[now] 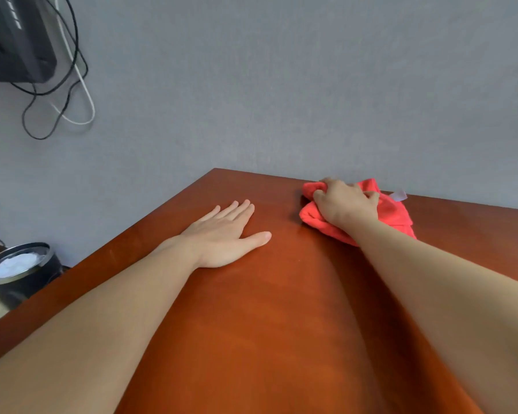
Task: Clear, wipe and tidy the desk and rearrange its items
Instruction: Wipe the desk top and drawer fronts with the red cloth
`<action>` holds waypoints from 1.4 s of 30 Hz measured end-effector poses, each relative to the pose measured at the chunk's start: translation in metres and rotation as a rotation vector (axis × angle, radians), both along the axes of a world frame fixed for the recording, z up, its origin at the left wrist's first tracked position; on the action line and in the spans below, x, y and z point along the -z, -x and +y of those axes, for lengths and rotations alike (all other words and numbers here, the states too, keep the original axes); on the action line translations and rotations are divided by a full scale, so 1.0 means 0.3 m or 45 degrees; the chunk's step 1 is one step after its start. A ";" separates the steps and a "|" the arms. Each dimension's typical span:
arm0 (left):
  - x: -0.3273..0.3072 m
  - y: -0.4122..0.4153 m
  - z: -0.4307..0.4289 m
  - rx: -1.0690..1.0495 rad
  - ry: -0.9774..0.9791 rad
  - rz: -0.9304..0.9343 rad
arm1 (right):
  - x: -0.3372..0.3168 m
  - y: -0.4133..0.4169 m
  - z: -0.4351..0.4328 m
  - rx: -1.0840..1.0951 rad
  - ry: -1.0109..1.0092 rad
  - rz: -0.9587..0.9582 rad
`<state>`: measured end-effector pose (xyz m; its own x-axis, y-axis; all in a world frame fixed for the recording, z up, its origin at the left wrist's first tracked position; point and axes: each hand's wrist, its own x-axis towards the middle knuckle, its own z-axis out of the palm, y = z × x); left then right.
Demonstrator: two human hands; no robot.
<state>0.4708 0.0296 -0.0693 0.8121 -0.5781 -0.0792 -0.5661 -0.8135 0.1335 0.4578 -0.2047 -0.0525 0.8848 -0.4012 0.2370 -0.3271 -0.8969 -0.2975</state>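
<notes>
The red cloth (396,212) lies bunched on the tabletop (281,324), up against its far edge by the grey wall (281,85), with a small pale tag sticking out on the wall side. Your right hand (346,204) sits on top of it, fingers (320,195) curled down into the folds so that you grip the cloth and press it to the wood. Your left hand (225,234) is well apart from it, nearer the far corner, lying flat with its fingers (237,209) straight and together and the thumb spread, holding nothing and only resting on the surface. No items stand on the part of the tabletop that shows, so the clearing looks done here, and you appear to be in the middle of the wiping step, working along the back edge. Whether the near and right-hand stretches are wiped yet you cannot tell from the wood, which shows no marked streaks or damp. What is left, by this view, is to finish the wipe and then put the desk's items back and arrange them; none of them is in view. Beyond the left edge, lower down, stands a round dark bin (18,270) with something white inside, and a dark device (12,40) with looping cables (72,70) hangs on the wall.
</notes>
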 end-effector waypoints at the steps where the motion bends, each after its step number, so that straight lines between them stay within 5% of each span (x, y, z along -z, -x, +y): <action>1: -0.001 -0.026 -0.005 -0.003 -0.004 -0.005 | 0.000 -0.028 -0.010 0.012 -0.004 -0.009; 13: -0.002 -0.152 0.015 -0.158 0.014 -0.004 | -0.004 -0.211 0.009 0.112 0.000 -0.039; 23: -0.026 -0.164 0.234 -0.287 -0.073 0.093 | -0.012 -0.140 0.259 -0.692 0.016 0.072; 35: -0.005 -0.281 0.247 -0.279 0.117 -0.040 | 0.009 -0.381 0.305 0.156 -0.068 0.084; 42: 0.004 -0.293 0.243 -0.294 0.127 -0.037 | -0.010 -0.478 0.394 -0.409 -0.001 0.100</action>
<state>0.5588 0.1024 -0.0705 0.9246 -0.3809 -0.0059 -0.3716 -0.9053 0.2060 0.6011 -0.0865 -0.0494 0.9817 -0.0988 0.1628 -0.0494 -0.9578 -0.2832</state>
